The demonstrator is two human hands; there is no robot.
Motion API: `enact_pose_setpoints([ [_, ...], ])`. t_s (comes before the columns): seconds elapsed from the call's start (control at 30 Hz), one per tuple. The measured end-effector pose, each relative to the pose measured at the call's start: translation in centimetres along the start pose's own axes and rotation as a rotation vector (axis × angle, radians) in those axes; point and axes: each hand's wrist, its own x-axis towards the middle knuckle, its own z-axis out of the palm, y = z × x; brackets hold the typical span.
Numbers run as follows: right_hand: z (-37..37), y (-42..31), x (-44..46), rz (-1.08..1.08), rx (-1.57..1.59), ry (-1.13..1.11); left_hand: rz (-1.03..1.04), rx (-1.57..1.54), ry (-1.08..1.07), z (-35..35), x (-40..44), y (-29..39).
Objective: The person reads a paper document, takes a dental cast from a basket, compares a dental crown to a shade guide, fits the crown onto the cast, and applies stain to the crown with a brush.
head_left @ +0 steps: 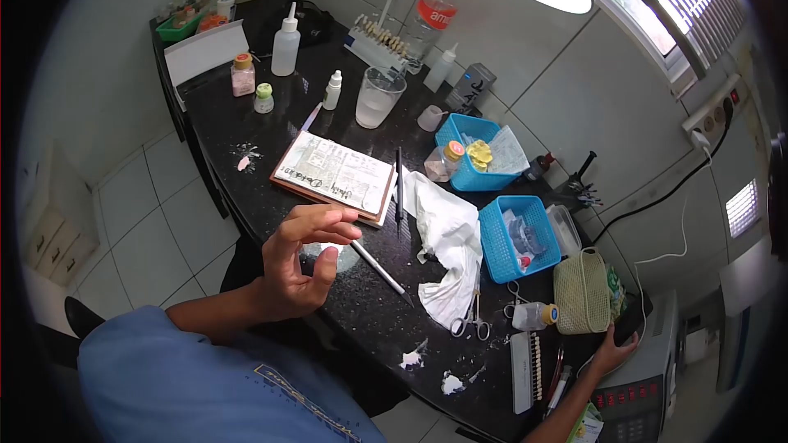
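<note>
The left hand [297, 264] is hovering half-curled over the black table [365, 321] near the notepad [336, 174], while the right hand [614, 353] is reaching beside the green basket [573, 295] and a white cloth [447, 226] is lying between the black stick [400, 184] and the two blue baskets [515, 267], a ring-handled tool [472, 324] touching its end.

Left hand [297, 261]: in view at 8 o'clock from centre, raised, nothing gripped. Fingers [316, 220] bent, loosely together, tips toward 3 o'clock. Thumb [325, 266] apart from them, tip up toward 1 o'clock; clear gap between. Left forearm [220, 310] bare, runs in from 9 o'clock, roughly level across the view. Right hand [611, 353]: reached well out at 4 o'clock, digits spread, toward 12 and 2. Grip there unclear, too small to tell. Right forearm [573, 400] bare, angled up toward 1.
</note>
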Motion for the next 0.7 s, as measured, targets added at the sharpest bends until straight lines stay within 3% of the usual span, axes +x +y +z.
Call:
enact_pose_setpoints([
  [0.5, -1.0, -2.0, -1.0, 0.172, -0.024, -0.082, -0.034, 0.119, -0.162, 0.2, -0.1, 0.7],
  [0.57, -0.6, -1.3, -0.7, 0.421, 0.335, -0.184, -0.037, 0.13, -0.17, 0.2, 0.1, 0.9],
  [0.6, -0.6, -0.9, -0.5, 0.422, 0.336, -0.184, -0.034, 0.145, -0.176, 0.2, 0.2, 1.0],
  [0.67, -0.8, 0.0, -0.2, 0.604, 0.847, -0.326, -0.032, 0.159, -0.182, 0.3, 0.3, 1.0],
  [0.7, -1.4, -1.1, -0.4, 0.604, 0.847, -0.325, -0.021, 0.176, -0.162, 0.4, 0.4, 0.9],
])
